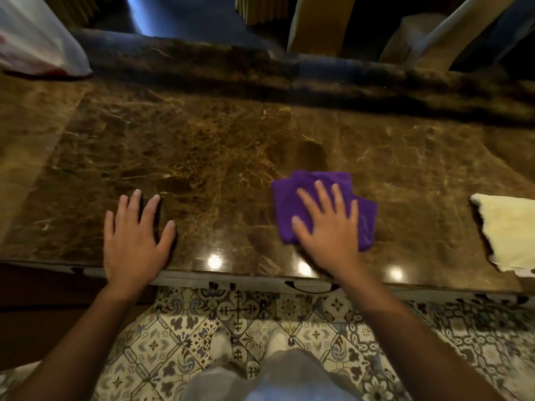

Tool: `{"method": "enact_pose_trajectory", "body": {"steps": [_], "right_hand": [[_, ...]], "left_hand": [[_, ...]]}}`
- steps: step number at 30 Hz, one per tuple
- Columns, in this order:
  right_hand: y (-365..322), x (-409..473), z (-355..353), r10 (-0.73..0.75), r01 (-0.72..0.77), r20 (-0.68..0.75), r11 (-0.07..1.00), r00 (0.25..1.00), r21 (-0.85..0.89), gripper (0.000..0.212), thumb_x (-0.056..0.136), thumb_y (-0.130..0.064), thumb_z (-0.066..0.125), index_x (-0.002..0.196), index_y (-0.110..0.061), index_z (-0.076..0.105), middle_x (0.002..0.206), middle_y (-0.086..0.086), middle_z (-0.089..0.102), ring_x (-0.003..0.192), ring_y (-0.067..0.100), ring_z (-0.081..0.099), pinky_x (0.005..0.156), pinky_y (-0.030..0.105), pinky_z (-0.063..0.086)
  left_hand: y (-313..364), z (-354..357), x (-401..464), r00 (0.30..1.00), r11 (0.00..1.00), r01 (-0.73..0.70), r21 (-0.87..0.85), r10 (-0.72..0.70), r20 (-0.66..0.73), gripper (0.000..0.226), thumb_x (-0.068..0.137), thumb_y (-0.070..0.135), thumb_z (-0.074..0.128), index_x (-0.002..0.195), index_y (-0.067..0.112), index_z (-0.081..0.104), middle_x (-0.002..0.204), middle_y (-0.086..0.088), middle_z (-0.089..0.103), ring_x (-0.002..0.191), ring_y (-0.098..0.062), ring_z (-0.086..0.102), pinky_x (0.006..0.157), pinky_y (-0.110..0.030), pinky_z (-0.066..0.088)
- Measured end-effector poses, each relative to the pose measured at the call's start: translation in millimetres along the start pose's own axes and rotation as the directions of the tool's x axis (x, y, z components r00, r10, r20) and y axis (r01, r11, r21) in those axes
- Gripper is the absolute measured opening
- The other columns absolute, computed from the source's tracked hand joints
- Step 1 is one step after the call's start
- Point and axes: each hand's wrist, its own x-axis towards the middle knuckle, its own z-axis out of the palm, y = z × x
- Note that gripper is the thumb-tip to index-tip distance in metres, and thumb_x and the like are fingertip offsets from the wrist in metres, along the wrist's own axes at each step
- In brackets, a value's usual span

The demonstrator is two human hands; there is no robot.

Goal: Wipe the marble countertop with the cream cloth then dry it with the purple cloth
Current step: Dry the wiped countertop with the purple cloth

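Observation:
The brown marble countertop (220, 151) fills the middle of the view. A folded purple cloth (286, 204) lies flat on it near the front edge, right of centre. My right hand (327, 227) presses down on the cloth with fingers spread, covering most of it. My left hand (136, 235) rests flat on the bare marble to the left, fingers apart, holding nothing. The cream cloth (509, 233) lies crumpled at the far right, at the front edge, apart from both hands.
A raised marble ledge (260, 73) runs along the back of the counter. A white plastic bag (37, 41) sits at the back left. Patterned floor tiles (260, 319) and my shoes show below the counter's front edge.

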Motion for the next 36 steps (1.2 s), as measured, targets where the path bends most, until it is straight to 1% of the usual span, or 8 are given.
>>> {"method": "enact_pose_trajectory", "body": {"steps": [7, 10, 13, 21, 23, 26, 31, 36], "right_hand": [[37.1, 176.0, -22.2, 0.358, -0.360, 0.043, 0.933, 0.933, 0.024, 0.071, 0.098, -0.064, 0.029, 0.162, -0.034, 0.025, 0.174, 0.006, 0.013, 0.159, 0.038, 0.006, 0.121, 0.071, 0.004], [-6.2, 228.7, -21.0, 0.328, -0.332, 0.075, 0.942, 0.942, 0.041, 0.073, 0.096, -0.066, 0.024, 0.163, -0.034, 0.024, 0.174, 0.008, 0.011, 0.159, 0.041, 0.004, 0.120, 0.073, 0.002], [-67.8, 242.2, -10.6, 0.171, -0.177, 0.107, 0.983, 0.979, 0.044, 0.074, 0.095, -0.069, 0.022, 0.162, -0.037, 0.022, 0.175, 0.007, 0.010, 0.159, 0.041, 0.002, 0.120, 0.073, 0.000], [-179.9, 169.9, 13.0, -0.150, 0.148, 0.117, 0.989, 0.982, 0.020, 0.069, 0.095, -0.068, 0.028, 0.158, -0.042, 0.030, 0.174, 0.003, 0.016, 0.159, 0.038, 0.003, 0.120, 0.072, -0.001], [-182.6, 137.3, 11.4, -0.200, 0.198, 0.123, 0.980, 0.972, 0.031, 0.066, 0.096, -0.067, 0.032, 0.158, -0.043, 0.030, 0.174, 0.002, 0.016, 0.159, 0.037, 0.004, 0.121, 0.071, 0.000], [-166.7, 69.6, 9.1, -0.259, 0.252, 0.106, 0.965, 0.960, 0.072, 0.063, 0.098, -0.065, 0.035, 0.158, -0.044, 0.032, 0.174, 0.002, 0.018, 0.160, 0.035, 0.006, 0.122, 0.069, 0.002], [-117.4, -29.2, 8.4, -0.256, 0.253, 0.103, 0.966, 0.961, 0.049, 0.063, 0.097, -0.068, 0.032, 0.154, -0.043, 0.038, 0.171, 0.001, 0.026, 0.159, 0.035, 0.012, 0.122, 0.069, 0.010], [-96.2, 4.6, 2.7, -0.162, 0.164, 0.102, 0.986, 0.982, -0.016, 0.071, 0.092, -0.070, 0.031, 0.155, -0.040, 0.038, 0.172, 0.003, 0.023, 0.159, 0.037, 0.012, 0.121, 0.072, 0.010]], "left_hand": [[0.3, 3.2, 2.1, 0.999, 0.999, 0.044, 0.005, -0.044, -0.003, 0.073, 0.095, 0.058, 0.035, 0.154, 0.018, 0.046, 0.167, -0.016, 0.035, 0.158, -0.034, 0.024, 0.127, -0.055, 0.017], [-0.1, 2.9, 3.2, 0.999, 0.999, 0.040, -0.001, -0.040, -0.014, 0.071, 0.095, 0.058, 0.039, 0.153, 0.018, 0.047, 0.167, -0.016, 0.037, 0.158, -0.034, 0.026, 0.127, -0.055, 0.018], [1.3, 2.0, 2.9, 0.999, 0.999, 0.041, -0.005, -0.041, -0.017, 0.070, 0.095, 0.057, 0.040, 0.153, 0.018, 0.049, 0.166, -0.016, 0.038, 0.157, -0.035, 0.027, 0.126, -0.055, 0.019], [5.6, -7.7, 0.3, 0.999, 0.999, 0.035, -0.038, -0.036, -0.012, 0.065, 0.096, 0.051, 0.046, 0.151, 0.017, 0.050, 0.165, -0.017, 0.040, 0.157, -0.035, 0.029, 0.126, -0.054, 0.020], [4.1, -12.7, 0.2, 0.998, 0.990, 0.056, -0.131, -0.056, 0.001, 0.056, 0.097, 0.041, 0.057, 0.147, 0.015, 0.057, 0.162, -0.015, 0.045, 0.156, -0.034, 0.032, 0.126, -0.052, 0.019], [-23.9, -28.3, 6.4, 0.989, 0.934, 0.135, -0.330, -0.148, -0.012, 0.042, 0.097, 0.036, 0.056, 0.129, 0.013, 0.071, 0.148, -0.012, 0.062, 0.146, -0.032, 0.046, 0.120, -0.055, 0.033], [-79.5, -30.2, 18.7, 0.982, 0.978, 0.188, -0.086, -0.185, 0.049, 0.051, 0.104, 0.040, 0.053, 0.149, 0.015, 0.054, 0.165, -0.012, 0.041, 0.158, -0.035, 0.022, 0.124, -0.061, 0.015], [-80.4, -18.6, 15.3, 0.989, 0.986, 0.146, -0.081, -0.148, -0.018, 0.065, 0.097, 0.051, 0.037, 0.149, 0.014, 0.051, 0.166, -0.011, 0.040, 0.158, -0.033, 0.025, 0.126, -0.058, 0.014]]}}
